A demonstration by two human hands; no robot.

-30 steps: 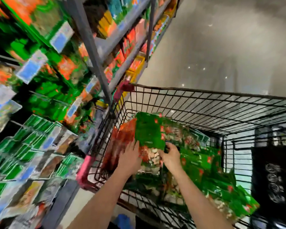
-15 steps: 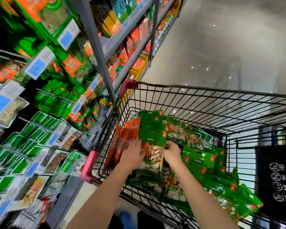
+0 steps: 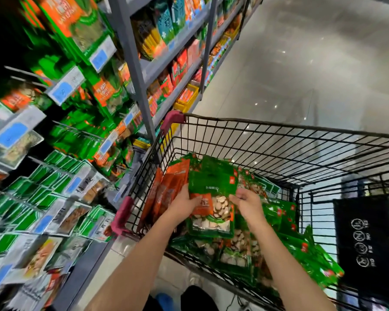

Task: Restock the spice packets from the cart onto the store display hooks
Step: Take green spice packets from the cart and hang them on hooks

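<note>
Left hand (image 3: pixel 184 204): fingers clenched round the left edge of a green packet (image 3: pixel 212 189), thumb on its front. The packet is upright, inside the cart (image 3: pixel 279 125), between the two sets of fingers.

Right hand (image 3: pixel 248 202): thumb at the packet's right edge, fingers curled. I cannot tell whether it has a grip.

Orange packets (image 3: pixel 169 189) stand just left of the left fingers. Loose green packets (image 3: pixel 301 248) lie below and right of the right fingers. Display hooks (image 3: pixel 29 75) are well left of both hands.
</note>
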